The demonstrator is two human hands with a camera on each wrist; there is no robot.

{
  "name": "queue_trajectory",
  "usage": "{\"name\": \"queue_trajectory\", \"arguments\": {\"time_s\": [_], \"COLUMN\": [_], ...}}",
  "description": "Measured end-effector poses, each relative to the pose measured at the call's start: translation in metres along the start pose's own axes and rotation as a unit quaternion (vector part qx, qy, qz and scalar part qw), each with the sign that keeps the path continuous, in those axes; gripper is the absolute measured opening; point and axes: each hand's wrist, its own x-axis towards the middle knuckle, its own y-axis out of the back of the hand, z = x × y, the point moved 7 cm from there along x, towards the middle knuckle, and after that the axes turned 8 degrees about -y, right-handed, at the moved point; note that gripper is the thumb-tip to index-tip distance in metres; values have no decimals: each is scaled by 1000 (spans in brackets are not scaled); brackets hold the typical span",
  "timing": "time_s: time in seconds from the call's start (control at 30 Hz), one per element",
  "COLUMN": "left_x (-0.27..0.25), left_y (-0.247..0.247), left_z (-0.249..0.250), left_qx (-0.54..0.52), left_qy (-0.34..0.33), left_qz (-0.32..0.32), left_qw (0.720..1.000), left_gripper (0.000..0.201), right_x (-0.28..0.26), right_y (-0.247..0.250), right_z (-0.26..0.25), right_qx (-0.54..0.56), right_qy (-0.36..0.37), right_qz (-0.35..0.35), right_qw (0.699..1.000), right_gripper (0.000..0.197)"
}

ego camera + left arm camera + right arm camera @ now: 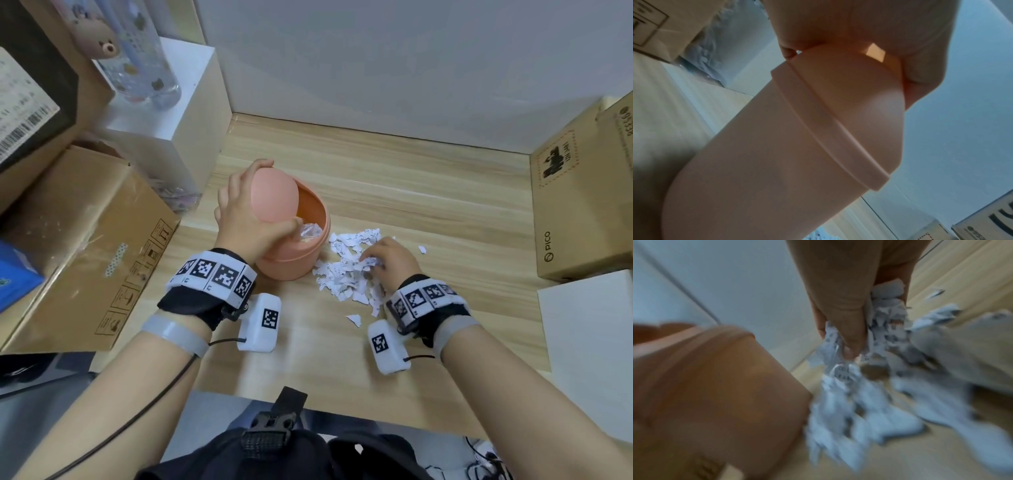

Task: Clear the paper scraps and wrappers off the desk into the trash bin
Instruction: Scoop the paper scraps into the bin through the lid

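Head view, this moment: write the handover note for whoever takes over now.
Left hand: holds the swing lid of the small pink plastic trash bin tipped open, thumb at the opening.
Right hand: pinches a bunch of torn white printed paper scraps from the pile just right of the bin.
Done: crumpled clear wrapper and some scraps already lie inside the bin.
Left: drop this handful in, then gather the rest of the pile and the stray bits on the light wooden desk; let the lid close.
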Motion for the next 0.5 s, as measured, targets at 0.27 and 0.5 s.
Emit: {"name": "queue_trajectory", "arguments": {"time_s": [0.27,0.5], "left_x": [0,0], "left_y": [-11,-13], "left_z": [4,2], "left_qx": [1,-10], "left_qy": [0,5], "left_qz": [-23,-31], "left_qw": [1000,999], "left_gripper": [81,84], "right_x": [-16,-2], "right_y": [92,76], "right_z": [-104,-137], "right_qx": [201,135], "right_qy": [67,7], "right_qz": [-21,-119], "right_qw": [977,984], "right_gripper": [18,57]}}
